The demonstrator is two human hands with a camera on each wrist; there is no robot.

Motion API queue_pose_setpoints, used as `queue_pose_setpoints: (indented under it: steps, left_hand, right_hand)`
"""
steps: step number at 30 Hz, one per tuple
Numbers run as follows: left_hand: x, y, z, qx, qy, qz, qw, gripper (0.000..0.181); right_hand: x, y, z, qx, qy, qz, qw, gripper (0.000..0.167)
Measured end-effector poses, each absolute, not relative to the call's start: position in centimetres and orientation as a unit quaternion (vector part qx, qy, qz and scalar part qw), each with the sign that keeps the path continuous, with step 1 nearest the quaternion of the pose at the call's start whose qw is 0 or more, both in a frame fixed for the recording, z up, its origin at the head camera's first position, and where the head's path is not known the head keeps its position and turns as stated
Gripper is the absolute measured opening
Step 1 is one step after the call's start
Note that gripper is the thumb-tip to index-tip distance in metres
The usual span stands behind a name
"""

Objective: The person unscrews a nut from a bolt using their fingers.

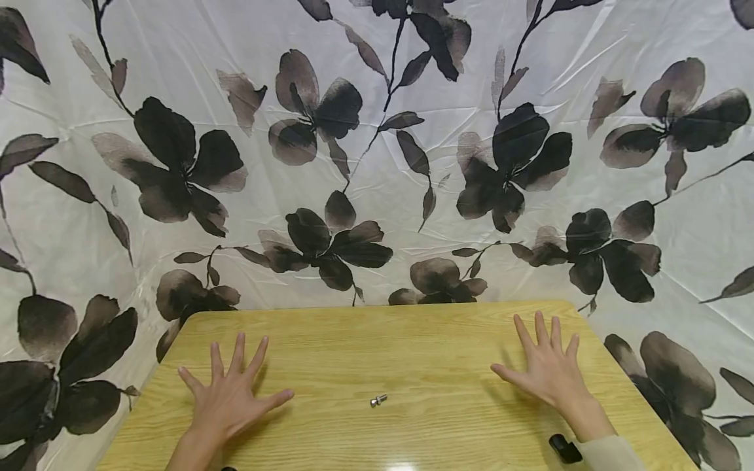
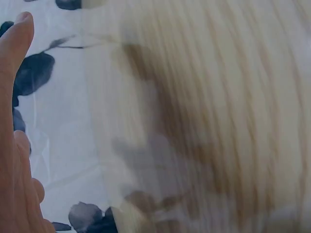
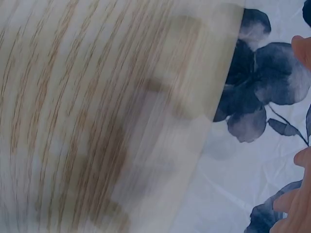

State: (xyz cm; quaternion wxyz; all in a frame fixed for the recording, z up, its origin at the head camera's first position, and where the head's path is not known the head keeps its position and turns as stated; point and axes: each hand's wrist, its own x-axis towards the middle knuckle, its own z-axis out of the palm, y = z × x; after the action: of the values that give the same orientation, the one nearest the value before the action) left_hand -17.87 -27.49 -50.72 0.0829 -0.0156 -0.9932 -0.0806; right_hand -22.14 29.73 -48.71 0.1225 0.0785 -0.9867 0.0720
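At the head view's lower centre, a bolt lies on the table; left hand, lower left, and right hand, lower right, have fingers spread, holding nothing. A careless nudge might roll it.

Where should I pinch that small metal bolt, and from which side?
Probably best pinched across the thicker end of the small metal bolt, coming down from above with the left hand. The bolt lies on its side on the wood-grain tabletop, thicker end toward that hand, thinner shank pointing right and away.
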Motion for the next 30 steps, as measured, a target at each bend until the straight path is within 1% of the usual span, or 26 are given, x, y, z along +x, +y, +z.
queue_pose_setpoints:
  steps: [4, 9, 15, 20, 25, 30]
  left_hand:
    - [-18.0, -26.6, -50.2, -0.011, -0.992, -0.098, 0.082, 0.111]
    - [-18.1, -24.8, -49.4, 0.007, -0.988, -0.135, 0.079, 0.114]
    - [-18.3, -22.2, -49.1, 0.014, -0.984, -0.171, 0.056, 0.118]
    - [-18.2, -20.0, -49.7, 0.007, -0.977, -0.209, 0.04, 0.117]
    - [-18.0, -18.0, -50.6, -0.02, -0.965, -0.257, 0.05, 0.114]
    - [-18.2, -16.1, -51.6, -0.025, -0.952, -0.298, 0.061, 0.112]
  right_hand:
    - [-22.0, 29.5, -48.7, 0.073, -0.987, 0.089, 0.112, 0.114]
    - [-21.8, 28.7, -49.1, 0.075, -0.982, 0.146, 0.094, 0.114]
    - [-21.8, 26.9, -50.1, 0.091, -0.968, 0.226, 0.064, 0.118]
    - [-21.7, 24.4, -50.9, 0.104, -0.944, 0.312, 0.027, 0.117]
    - [-21.8, 21.6, -51.7, 0.115, -0.91, 0.399, -0.012, 0.116]
    - [-21.6, 19.7, -52.3, 0.114, -0.878, 0.463, -0.044, 0.115]
